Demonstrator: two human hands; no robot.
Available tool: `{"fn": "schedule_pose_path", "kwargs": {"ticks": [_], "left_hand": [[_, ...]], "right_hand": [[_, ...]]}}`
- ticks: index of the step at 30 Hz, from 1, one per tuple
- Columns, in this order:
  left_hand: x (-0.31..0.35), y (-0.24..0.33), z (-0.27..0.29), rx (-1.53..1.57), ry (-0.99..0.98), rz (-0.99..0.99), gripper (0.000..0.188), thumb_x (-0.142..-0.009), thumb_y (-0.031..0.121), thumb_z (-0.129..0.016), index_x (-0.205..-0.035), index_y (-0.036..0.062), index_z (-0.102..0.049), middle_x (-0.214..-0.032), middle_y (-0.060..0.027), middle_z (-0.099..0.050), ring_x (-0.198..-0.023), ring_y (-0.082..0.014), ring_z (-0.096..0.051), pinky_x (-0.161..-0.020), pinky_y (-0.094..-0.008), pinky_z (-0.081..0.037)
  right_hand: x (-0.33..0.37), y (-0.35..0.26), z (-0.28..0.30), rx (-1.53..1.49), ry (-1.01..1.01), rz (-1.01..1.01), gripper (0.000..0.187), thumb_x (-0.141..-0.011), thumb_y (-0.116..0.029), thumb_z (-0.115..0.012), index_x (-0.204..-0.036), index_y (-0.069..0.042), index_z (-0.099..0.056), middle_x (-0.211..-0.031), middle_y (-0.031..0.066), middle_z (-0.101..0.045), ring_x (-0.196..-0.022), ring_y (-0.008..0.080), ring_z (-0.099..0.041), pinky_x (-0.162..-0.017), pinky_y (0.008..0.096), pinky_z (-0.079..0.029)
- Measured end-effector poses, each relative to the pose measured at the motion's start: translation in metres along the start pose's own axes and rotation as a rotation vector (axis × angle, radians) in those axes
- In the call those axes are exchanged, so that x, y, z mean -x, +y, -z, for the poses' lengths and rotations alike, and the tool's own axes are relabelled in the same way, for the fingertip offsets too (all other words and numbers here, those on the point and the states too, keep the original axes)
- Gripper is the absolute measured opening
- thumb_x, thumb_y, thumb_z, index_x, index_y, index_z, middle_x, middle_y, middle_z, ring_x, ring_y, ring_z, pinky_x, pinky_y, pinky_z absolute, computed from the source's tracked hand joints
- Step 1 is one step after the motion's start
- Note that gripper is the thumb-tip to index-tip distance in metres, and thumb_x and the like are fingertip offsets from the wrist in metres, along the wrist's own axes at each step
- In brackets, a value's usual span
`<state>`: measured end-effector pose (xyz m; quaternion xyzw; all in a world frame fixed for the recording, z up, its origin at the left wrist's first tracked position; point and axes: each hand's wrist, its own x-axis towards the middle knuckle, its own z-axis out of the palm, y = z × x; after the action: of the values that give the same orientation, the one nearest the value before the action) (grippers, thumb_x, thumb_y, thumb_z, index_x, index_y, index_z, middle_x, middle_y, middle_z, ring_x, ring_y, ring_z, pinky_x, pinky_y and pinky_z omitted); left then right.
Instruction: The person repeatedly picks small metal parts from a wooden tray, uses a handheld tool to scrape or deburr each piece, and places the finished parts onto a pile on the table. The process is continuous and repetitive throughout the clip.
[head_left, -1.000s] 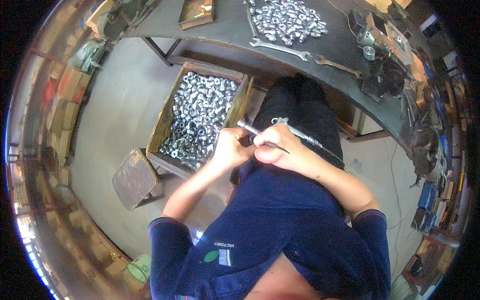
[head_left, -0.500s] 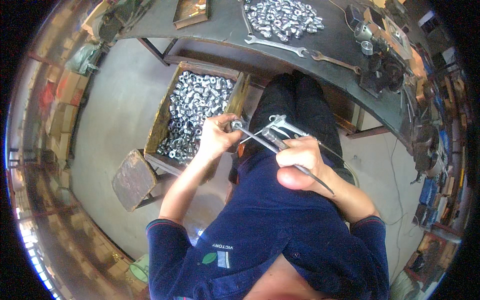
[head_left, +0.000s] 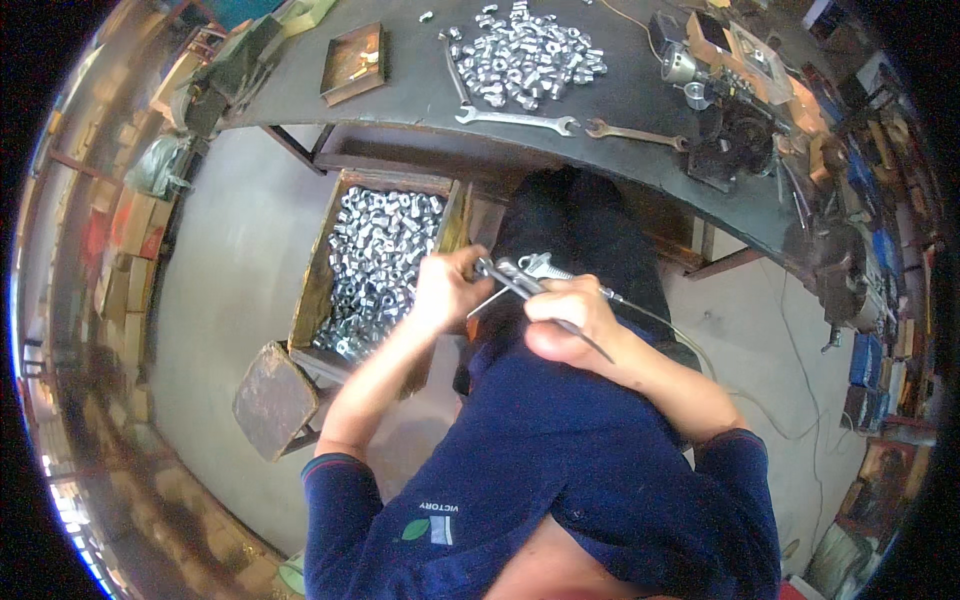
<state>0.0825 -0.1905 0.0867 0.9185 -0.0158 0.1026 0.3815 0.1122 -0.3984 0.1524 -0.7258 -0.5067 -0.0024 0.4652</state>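
My left hand [head_left: 447, 290] is closed, pinching a small shiny metal nut [head_left: 482, 267] between thumb and fingers. My right hand [head_left: 572, 312] is wrapped round a thicker grey metal rod [head_left: 516, 277] together with a long thin tapering metal tool [head_left: 596, 346], whose dark tail sticks out past the wrist. The front ends of both meet at the nut; I cannot tell whether either sits inside it. Beyond the right hand, a silver air blow gun [head_left: 541, 265] lies on my lap, with a thin hose running off to the right.
A wooden box [head_left: 310, 290] full of nuts stands left of my legs, beside a small stool [head_left: 274, 400]. On the dark bench [head_left: 400, 105] are a pile of metal fittings [head_left: 530, 60], an open-ended wrench [head_left: 515, 120], a browner wrench [head_left: 636, 134] and a shallow tray [head_left: 352, 66].
My right hand has shifted toward the left hand, bringing the thicker rod's end up to the nut. The whole view has also shifted slightly.
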Motion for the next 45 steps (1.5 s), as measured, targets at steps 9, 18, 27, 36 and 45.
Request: {"fn": "schedule_pose_path", "kwargs": {"ticks": [9,18,27,36,45], "left_hand": [[-0.212,0.016,0.032,0.406,0.145,0.019,0.052,-0.071,0.008,-0.064,-0.121,-0.0006,-0.053,-0.089,-0.0129,-0.068,-0.078,-0.0162,-0.064,-0.073,-0.0276,-0.051],[-0.136,-0.031,0.097,0.422,0.104,0.028,0.045,-0.082,0.012,-0.064,-0.12,-0.0087,-0.049,-0.093,-0.0161,-0.066,-0.08,-0.0161,-0.064,-0.073,-0.0273,-0.05],[0.075,-0.143,0.089,0.164,-0.094,0.374,0.043,-0.069,0.003,-0.056,-0.112,0.0048,-0.062,-0.073,-0.0102,-0.067,-0.063,-0.0165,-0.063,-0.062,-0.0292,-0.05],[0.086,-0.14,0.052,-0.648,-0.354,0.101,0.036,-0.064,0.013,-0.064,-0.1,0.0099,-0.062,-0.087,-0.0125,-0.057,-0.079,-0.0323,-0.061,-0.068,-0.0436,-0.049],[0.07,-0.137,0.058,-0.689,-0.475,0.151,0.023,-0.067,0.024,-0.062,-0.083,0.0072,-0.063,-0.076,-0.0164,-0.064,-0.075,-0.0321,-0.064,-0.068,-0.0434,-0.05]], "right_hand": [[0.005,-0.013,0.029,-0.033,0.105,-0.095,0.021,-0.062,-0.008,-0.059,-0.056,-0.007,-0.039,-0.054,0.0101,-0.038,-0.045,0.0265,-0.042,-0.043,0.0361,-0.031],[0.008,-0.007,0.013,-0.028,0.018,-0.037,0.024,-0.063,-0.013,-0.06,-0.055,-0.007,-0.038,-0.053,0.0088,-0.038,-0.045,0.0253,-0.041,-0.043,0.0354,-0.03],[-0.007,-0.018,0.003,-0.071,-0.112,-0.101,0.021,-0.06,-0.012,-0.061,-0.055,-0.005,-0.042,-0.052,0.01,-0.039,-0.045,0.0254,-0.041,-0.043,0.0349,-0.03],[-0.009,-0.017,0.0,-0.055,-0.178,-0.125,0.026,-0.062,-0.019,-0.063,-0.056,-0.004,-0.043,-0.053,0.0103,-0.04,-0.046,0.025,-0.043,-0.044,0.0344,-0.03],[0.0,-0.017,0.001,-0.178,-0.176,-0.188,0.044,-0.072,-0.04,-0.061,-0.056,-0.004,-0.042,-0.053,0.0093,-0.04,-0.048,0.0238,-0.042,-0.046,0.034,-0.03]]}}
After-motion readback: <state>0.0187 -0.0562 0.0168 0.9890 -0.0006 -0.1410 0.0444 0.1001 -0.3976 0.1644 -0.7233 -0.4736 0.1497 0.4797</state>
